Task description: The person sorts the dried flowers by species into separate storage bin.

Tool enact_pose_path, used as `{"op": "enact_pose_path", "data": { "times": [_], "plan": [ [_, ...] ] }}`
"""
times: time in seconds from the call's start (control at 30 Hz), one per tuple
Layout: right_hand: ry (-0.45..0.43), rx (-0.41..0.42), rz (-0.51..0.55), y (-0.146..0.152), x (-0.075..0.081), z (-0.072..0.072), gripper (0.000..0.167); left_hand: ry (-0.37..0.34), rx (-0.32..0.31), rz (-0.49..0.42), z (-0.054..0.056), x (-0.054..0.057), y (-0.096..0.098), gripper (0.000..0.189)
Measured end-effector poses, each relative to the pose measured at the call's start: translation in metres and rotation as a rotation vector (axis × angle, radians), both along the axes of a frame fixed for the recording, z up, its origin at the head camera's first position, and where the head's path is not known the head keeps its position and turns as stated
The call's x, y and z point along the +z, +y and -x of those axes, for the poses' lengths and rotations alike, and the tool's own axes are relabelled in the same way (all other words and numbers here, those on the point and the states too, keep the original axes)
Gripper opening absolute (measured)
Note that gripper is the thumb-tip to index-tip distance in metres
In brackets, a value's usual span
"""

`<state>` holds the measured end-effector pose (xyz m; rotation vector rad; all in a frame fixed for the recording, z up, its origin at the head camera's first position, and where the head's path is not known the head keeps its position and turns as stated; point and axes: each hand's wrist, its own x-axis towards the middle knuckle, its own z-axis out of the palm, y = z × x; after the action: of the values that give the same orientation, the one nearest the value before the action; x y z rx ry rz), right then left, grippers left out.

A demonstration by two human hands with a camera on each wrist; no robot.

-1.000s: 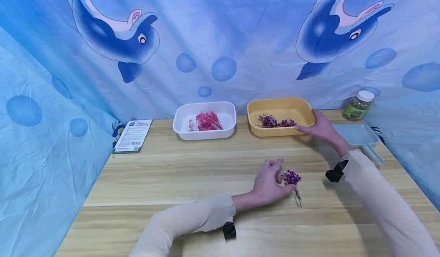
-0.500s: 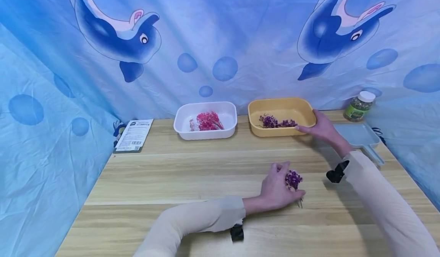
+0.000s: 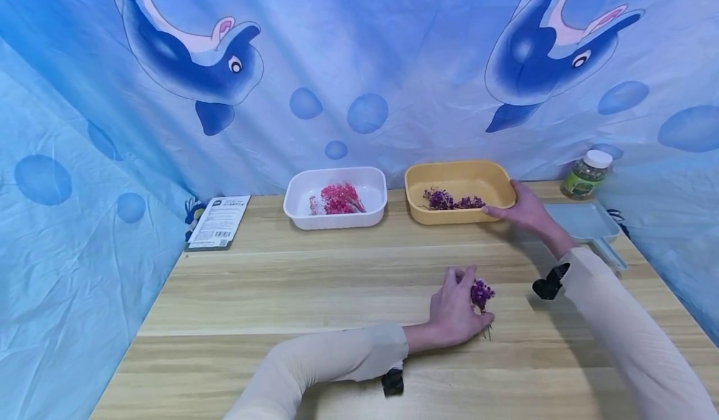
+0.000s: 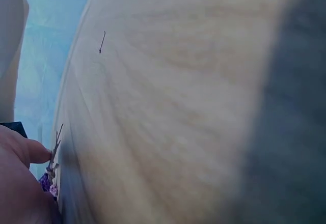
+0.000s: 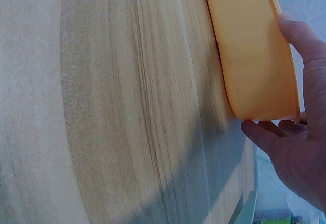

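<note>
My left hand (image 3: 454,312) is over the wooden table with its thumb and fingers round a small bunch of purple dried flowers (image 3: 482,294). In the left wrist view the thumb touches its thin stem (image 4: 56,145), while the palm side hides much of the bunch. At the back, my right hand (image 3: 527,208) grips the right end of a yellow plastic tub (image 3: 449,217). The right wrist view shows the thumb at the tub's rim and fingers against its end wall. Two purple dried flower bunches (image 3: 440,199) lie inside the tub.
Left of the tub stands a white tub (image 3: 337,221) holding pink dried flowers (image 3: 339,198). A light blue dustpan (image 3: 584,219) and a white-lidded jar (image 3: 585,173) are at the back right. A printed packet (image 3: 219,222) lies back left. A loose twig (image 4: 102,42) rests on the table.
My left hand has moved right and its thumb and fingers have closed in round the purple flowers. My right hand stays on the yellow tub.
</note>
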<state>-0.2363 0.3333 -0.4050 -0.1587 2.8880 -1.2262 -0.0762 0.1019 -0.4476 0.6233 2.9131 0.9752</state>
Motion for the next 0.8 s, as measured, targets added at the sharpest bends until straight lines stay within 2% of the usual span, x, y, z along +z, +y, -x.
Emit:
{"op": "enact_pose_path", "data": {
  "times": [0.23,0.47,0.6,0.8],
  "plan": [
    [0.014,-0.003,-0.016,-0.0009,-0.0001,-0.0014,0.114,0.04,-0.033,-0.017,0.0008,-0.0012,-0.0047,0.083],
    [0.015,-0.002,-0.011,-0.0006,-0.0017,-0.0012,0.114,0.004,-0.051,-0.014,0.0004,-0.0007,-0.0048,0.085],
    [0.012,-0.003,0.002,-0.0003,-0.0022,-0.0013,0.114,0.018,-0.048,-0.011,0.0004,-0.0015,-0.0051,0.082],
    [0.015,-0.006,-0.01,-0.0002,-0.0025,0.0001,0.114,0.044,-0.073,-0.074,0.0025,-0.0024,-0.0102,0.075]
  ]
}}
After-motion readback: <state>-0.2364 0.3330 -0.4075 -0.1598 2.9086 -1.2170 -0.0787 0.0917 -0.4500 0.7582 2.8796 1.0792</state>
